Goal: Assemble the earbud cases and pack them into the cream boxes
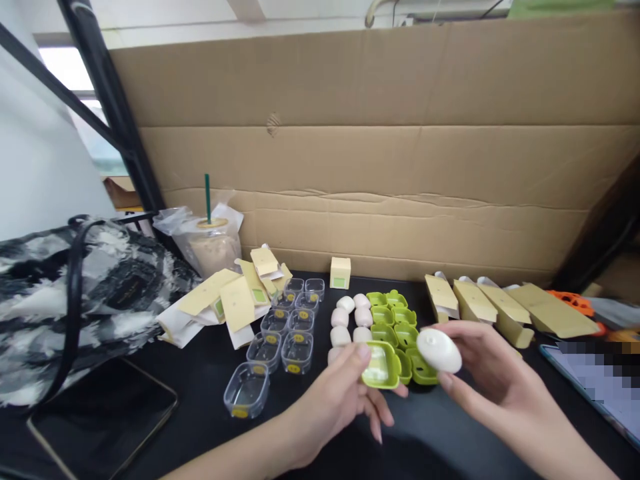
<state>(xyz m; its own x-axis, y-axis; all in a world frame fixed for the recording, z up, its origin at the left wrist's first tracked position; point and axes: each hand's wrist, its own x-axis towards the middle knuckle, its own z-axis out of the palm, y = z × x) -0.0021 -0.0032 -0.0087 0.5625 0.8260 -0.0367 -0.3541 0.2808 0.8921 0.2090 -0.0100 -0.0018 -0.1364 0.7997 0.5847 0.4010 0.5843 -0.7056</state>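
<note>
My left hand grips a small green plastic tray by its left edge, thumb over the rim. The tray is tilted so its hollow faces me. In my right hand is a white rounded piece, pinched between thumb and fingers just right of the tray and apart from it. Behind my hands stand two rows of similar green trays. To their left are two rows of pale pinkish-white rounded pieces; my left hand hides the nearest ones in part.
Clear plastic cups with yellow labels stand in two rows at centre left. Flattened cartons and a bagged drink lie behind them. More cartons and a screen device are at right. A furry bag fills the left.
</note>
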